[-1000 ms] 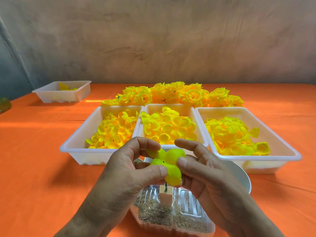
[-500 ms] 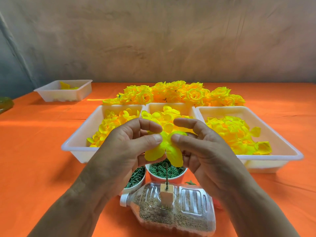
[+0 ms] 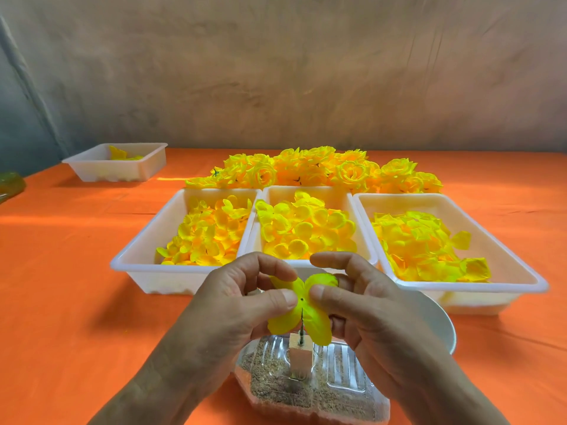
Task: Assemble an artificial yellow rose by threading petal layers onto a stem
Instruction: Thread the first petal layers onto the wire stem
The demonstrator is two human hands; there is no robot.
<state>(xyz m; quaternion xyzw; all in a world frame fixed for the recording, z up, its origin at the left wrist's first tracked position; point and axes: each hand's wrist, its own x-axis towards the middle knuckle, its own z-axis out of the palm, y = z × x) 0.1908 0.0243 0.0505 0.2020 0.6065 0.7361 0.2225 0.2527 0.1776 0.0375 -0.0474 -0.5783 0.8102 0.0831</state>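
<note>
A yellow four-lobed petal layer (image 3: 316,325) with a small centre hole is spread open between both hands. My left hand (image 3: 227,311) pinches its left side with thumb and fingers; my right hand (image 3: 365,311) pinches its right side. Just below the hole, a thin green stem pin (image 3: 301,328) rises upright from a small wooden block (image 3: 300,357). The block stands on a clear sand-filled bottle (image 3: 310,391) lying on its side. The pin's tip sits slightly under the hole, in front of the lower lobes.
Three white trays of yellow petals stand side by side behind the hands: left tray (image 3: 135,262), middle tray (image 3: 359,216), right tray (image 3: 521,271). Finished yellow roses (image 3: 322,170) are piled behind them. A small white tray (image 3: 116,167) sits far left; a white bowl (image 3: 441,323) lies partly behind my right hand.
Both hands spread the petal layer flat, then lowered it toward the pin; its centre hole now shows. The view tilted, so the cups seen half a second ago are hidden.
</note>
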